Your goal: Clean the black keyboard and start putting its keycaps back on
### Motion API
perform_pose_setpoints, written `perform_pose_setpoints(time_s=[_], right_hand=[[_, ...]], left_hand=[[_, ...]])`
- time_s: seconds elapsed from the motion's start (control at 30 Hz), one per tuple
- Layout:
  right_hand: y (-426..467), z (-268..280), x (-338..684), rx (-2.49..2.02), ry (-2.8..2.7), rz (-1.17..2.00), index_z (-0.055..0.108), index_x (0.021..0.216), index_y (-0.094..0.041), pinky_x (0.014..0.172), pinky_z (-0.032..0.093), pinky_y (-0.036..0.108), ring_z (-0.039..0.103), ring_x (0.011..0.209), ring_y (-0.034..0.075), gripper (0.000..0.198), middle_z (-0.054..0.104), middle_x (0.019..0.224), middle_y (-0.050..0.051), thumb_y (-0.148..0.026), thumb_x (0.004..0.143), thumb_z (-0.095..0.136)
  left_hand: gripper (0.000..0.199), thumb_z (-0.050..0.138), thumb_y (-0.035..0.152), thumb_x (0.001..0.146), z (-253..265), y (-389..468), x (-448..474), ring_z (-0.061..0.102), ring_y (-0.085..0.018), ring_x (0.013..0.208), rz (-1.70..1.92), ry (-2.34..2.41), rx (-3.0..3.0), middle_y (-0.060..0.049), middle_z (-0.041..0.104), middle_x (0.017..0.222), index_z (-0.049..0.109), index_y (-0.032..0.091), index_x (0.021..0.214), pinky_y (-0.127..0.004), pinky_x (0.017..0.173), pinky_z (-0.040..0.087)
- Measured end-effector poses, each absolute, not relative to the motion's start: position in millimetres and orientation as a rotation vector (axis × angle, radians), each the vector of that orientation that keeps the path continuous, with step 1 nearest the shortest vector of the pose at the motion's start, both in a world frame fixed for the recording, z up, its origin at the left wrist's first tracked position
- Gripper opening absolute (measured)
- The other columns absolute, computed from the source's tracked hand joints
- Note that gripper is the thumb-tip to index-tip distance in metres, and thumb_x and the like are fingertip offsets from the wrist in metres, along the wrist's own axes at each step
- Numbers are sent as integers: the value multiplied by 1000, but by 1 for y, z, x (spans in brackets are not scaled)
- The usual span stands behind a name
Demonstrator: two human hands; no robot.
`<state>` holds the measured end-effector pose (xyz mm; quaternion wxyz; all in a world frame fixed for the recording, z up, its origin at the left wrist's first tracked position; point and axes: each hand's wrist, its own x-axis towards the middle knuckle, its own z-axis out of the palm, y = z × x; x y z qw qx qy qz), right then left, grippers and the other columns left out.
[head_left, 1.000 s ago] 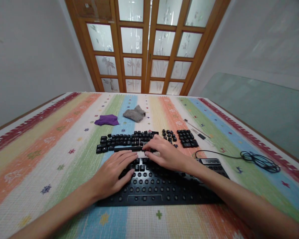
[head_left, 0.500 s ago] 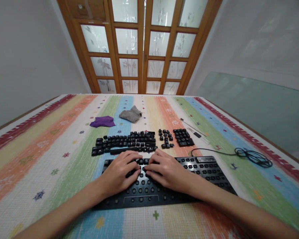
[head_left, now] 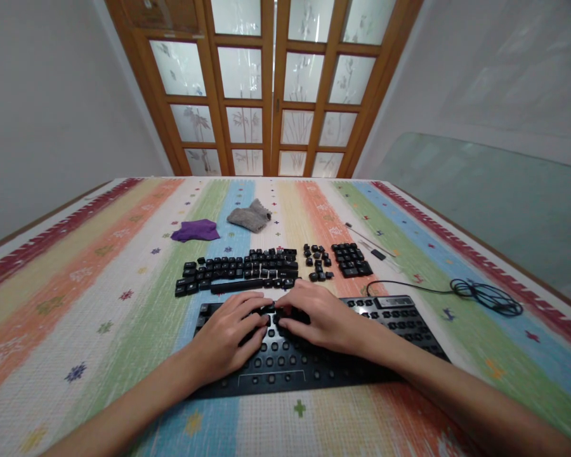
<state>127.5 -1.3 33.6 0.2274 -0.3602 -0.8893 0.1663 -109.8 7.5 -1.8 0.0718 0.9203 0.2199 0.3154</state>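
Observation:
A black keyboard (head_left: 290,362) lies in front of me, most of its lower rows bare of keycaps. My left hand (head_left: 231,330) bends over its upper middle rows, thumb and forefinger drawn close together; what they hold, if anything, is hidden. Right beside it, my right hand (head_left: 314,314) has its thumb and forefinger pinched about a small dark keycap (head_left: 278,313) at the upper rows. Behind the keyboard, loose black keycaps (head_left: 233,268) stand in rows, with the long space bar (head_left: 236,286) in front. A smaller cluster (head_left: 317,260) and a number-pad block (head_left: 350,259) are farther right.
A purple cloth (head_left: 196,230) and a grey cloth (head_left: 250,216) lie toward the far side of the striped tablecloth (head_left: 124,355). Thin stick-like tools (head_left: 374,244) rest at the right, beyond the coiled cable (head_left: 488,297). Wooden glazed doors (head_left: 272,95) stand behind the table.
My right hand has shifted slightly, its forefinger lifting and reaching a little left toward the upper row. My left hand stays almost in place. The view has tilted slightly.

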Motion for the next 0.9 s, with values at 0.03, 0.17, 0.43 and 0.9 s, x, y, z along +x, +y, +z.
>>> perform_pose_setpoints(time_s=[0.03, 0.17, 0.43, 0.9], right_hand=[[-1, 34, 126, -996, -2430, 498, 69, 104, -13, 78, 47, 33, 60, 86, 20, 18, 70, 91, 8, -18, 87, 68], [-1, 32, 122, -984, -2406, 570, 68, 99, -17, 74, 47, 31, 60, 81, 18, 12, 70, 85, 5, -18, 87, 69], [-2, 29, 119, -961, -2541, 385, 68, 94, -15, 79, 48, 35, 56, 88, 21, 13, 65, 94, 10, -17, 93, 55], [-6, 28, 119, -928, -2603, 131, 69, 84, -14, 72, 48, 34, 54, 83, 21, 20, 62, 92, 11, -22, 95, 54]], left_hand=[[16, 51, 12, 95, -1, 7, -110, 57, -25, 119, 945, 663, 2768, -12, 65, 123, 65, 16, 103, -47, 98, 53], [22, 52, 13, 95, -1, 6, -110, 59, -25, 117, 945, 685, 2772, -13, 64, 124, 62, 16, 114, -46, 98, 53], [29, 52, 13, 95, -6, 7, -112, 58, -24, 119, 949, 672, 2783, -11, 63, 126, 61, 17, 122, -46, 99, 53], [29, 50, 10, 95, -4, 8, -110, 57, -25, 120, 966, 632, 2810, -12, 63, 126, 60, 16, 122, -46, 97, 54]])
